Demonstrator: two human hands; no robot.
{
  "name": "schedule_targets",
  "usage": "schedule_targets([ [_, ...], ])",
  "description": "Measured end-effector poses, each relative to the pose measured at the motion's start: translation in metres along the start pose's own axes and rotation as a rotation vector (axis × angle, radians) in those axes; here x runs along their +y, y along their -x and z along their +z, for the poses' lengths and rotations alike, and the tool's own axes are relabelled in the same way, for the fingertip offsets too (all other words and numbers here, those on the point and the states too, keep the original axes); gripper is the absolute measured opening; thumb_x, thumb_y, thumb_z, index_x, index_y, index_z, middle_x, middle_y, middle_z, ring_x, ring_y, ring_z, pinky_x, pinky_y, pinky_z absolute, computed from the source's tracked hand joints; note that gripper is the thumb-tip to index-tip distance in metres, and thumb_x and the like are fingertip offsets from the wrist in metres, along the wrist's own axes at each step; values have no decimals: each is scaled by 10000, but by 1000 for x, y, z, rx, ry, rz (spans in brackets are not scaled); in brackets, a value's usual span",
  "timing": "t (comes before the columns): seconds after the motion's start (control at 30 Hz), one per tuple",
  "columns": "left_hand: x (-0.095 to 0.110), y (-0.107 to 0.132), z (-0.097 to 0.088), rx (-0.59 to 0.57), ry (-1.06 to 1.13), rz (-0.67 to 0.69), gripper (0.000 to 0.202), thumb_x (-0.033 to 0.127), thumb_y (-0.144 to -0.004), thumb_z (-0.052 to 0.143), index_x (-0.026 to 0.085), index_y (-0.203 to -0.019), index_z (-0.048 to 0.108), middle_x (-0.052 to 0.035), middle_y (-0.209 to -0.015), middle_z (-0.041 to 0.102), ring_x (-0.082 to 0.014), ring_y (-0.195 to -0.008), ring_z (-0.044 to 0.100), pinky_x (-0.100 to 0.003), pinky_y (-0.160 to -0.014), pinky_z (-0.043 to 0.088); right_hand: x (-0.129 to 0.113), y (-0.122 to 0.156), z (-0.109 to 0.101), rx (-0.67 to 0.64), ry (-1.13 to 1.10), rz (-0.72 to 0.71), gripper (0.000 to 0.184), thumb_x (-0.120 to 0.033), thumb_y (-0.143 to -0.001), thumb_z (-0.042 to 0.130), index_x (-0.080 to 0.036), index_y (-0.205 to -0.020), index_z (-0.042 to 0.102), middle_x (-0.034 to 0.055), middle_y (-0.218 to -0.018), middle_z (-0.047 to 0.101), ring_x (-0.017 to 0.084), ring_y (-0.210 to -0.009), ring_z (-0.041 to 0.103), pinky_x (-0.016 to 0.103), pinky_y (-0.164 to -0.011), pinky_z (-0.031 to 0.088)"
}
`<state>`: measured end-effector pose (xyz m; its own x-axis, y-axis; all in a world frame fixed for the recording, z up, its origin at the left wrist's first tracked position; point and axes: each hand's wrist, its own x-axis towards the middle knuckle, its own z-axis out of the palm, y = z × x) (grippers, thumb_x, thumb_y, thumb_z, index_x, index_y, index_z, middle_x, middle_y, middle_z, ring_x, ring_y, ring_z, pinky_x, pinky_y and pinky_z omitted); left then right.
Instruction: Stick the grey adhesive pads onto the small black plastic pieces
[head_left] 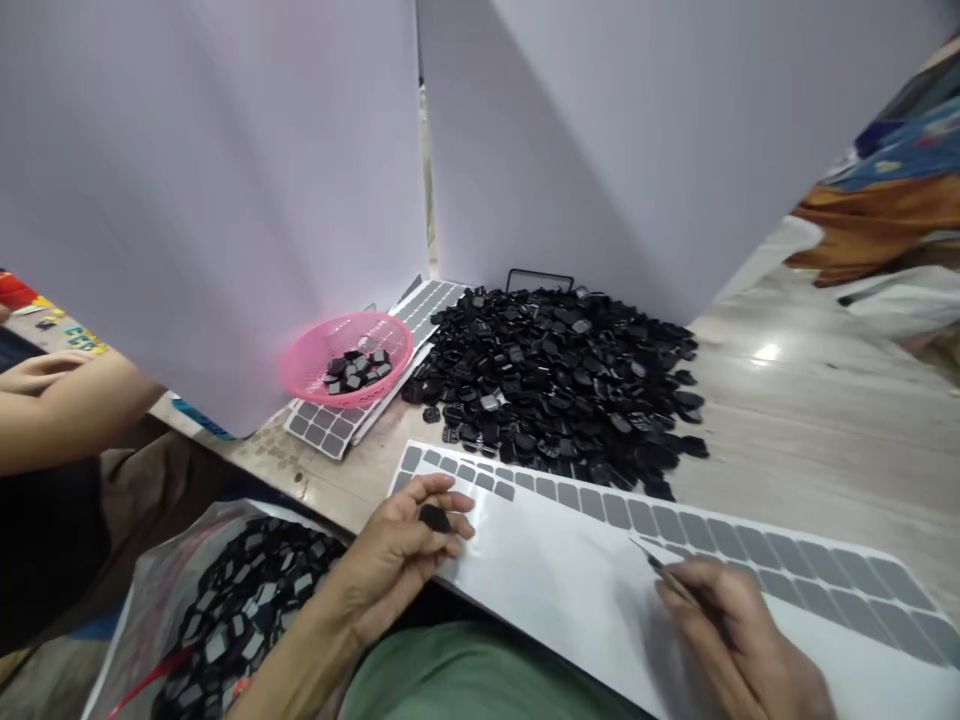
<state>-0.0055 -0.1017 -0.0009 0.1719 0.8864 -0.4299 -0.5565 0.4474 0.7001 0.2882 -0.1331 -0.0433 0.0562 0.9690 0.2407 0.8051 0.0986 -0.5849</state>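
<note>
Between the thumb and fingers of my left hand (409,535) is a small black plastic piece (434,518), held above the left end of a white sticker sheet (547,560). Rows of grey rounded-square stickers (682,527) run along the sheet's far side. My right hand (739,635) grips a slim tool with a thin pointed tip (651,558), which looks like a craft knife or tweezers. Its tip is over the sheet near the grey stickers. Most of the tool is covered by my fingers.
Behind the sheet lies a large heap of black pieces (555,375). A pink basket (300,365) with several pieces rests on more sticker sheets (319,425). Pale panels (225,180) stand behind. At lower left is a plastic bag (154,590) of pieces; another person's arm (75,410) is at left.
</note>
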Motion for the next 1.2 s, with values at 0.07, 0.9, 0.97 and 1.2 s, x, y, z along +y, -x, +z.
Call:
schedule_targets([
  [0.07,-12,-5,10,-87,-56,-53,420,-5,-695,621,139,-1076,520,-124,-1030,654,-155,-812,652,-207,-658,495,-12,2,-1,-46,-100,59,257,-485,-929,389,-262,-966,511,15,-823,663,173,-701,660,200,-567,520],
  [0.9,-45,-13,30,-285,-171,-287,384,51,-687,671,159,-1033,542,-103,-1003,661,-133,-693,649,-180,-535,418,-44,16,-7,-466,-448,98,268,-401,-992,347,-237,-899,536,0,-847,568,157,-752,545,277,-699,434],
  [0.97,-47,-12,30,-306,-206,-317,343,69,-698,677,168,-981,512,-75,-921,673,-123,-643,651,-167,-506,404,-44,16,-5,-483,-520,136,248,-415,-985,379,-246,-967,559,2,-888,571,161,-792,545,280,-729,433],
  [1.2,-53,-13,29,-426,-266,-341,265,119,-697,698,148,-912,548,-32,-622,661,-80,-455,562,-133,-418,345,-53,14,0,-613,-835,158,321,-427,-929,506,-294,-1200,614,37,-1098,629,221,-1003,580,364,-915,438],
])
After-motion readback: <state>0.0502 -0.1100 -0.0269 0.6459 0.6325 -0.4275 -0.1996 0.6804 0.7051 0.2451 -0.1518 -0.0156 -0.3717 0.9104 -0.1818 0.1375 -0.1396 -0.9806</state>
